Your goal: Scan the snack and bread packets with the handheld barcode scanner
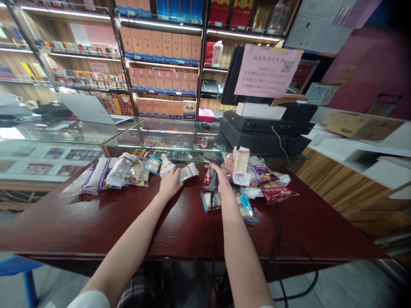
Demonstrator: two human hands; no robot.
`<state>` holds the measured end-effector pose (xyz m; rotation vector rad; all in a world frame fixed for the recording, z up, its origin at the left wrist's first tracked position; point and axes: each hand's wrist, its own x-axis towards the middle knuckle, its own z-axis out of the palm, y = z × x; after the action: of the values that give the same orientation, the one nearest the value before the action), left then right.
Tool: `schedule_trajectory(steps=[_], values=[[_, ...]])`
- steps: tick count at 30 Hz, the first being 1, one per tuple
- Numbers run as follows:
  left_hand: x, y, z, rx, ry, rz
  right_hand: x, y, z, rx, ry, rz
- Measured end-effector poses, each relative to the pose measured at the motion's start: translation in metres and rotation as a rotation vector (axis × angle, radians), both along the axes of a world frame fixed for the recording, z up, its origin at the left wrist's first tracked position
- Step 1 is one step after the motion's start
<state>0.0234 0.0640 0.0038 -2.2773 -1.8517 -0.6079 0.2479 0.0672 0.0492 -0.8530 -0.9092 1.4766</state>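
My right hand (221,176) is wrapped round the handle of a black handheld barcode scanner (212,179), whose head points away from me. Its cable drops over the table's front edge. With fingers closed, my left hand (171,185) holds a white-and-tan snack packet (166,164). Another small clear-and-white packet (189,172) lies against its right side. Under and beside the scanner are a blue-edged packet (210,201) and a light blue-and-white packet (245,207). A tan packet with a white end (241,166) rests on the right-hand pile.
More bagged snacks (120,171) lie to the left; a red packet (280,195) is at the right of the dark red table (105,226). Behind stand a glass counter (167,128) and a monitor (233,77) with a pink notice. A black cable (279,244) hangs at right.
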Motion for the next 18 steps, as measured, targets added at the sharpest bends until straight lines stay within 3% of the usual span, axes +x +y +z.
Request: schedule_trajectory(steps=[4, 8, 14, 18], values=[[-0.007, -0.007, 0.01, 0.189, 0.014, 0.064, 0.0, 0.0, -0.001, 0.024, -0.011, 0.017], [-0.019, -0.006, 0.012, 0.28, -0.009, 0.163, -0.001, -0.002, -0.002, 0.048, -0.034, 0.055], [-0.036, 0.004, 0.004, 0.358, -0.023, 0.133, -0.014, -0.01, 0.001, 0.093, -0.125, 0.259], [-0.038, 0.007, 0.001, 0.356, -0.02, 0.12, -0.025, -0.014, 0.0, 0.107, -0.162, 0.3]])
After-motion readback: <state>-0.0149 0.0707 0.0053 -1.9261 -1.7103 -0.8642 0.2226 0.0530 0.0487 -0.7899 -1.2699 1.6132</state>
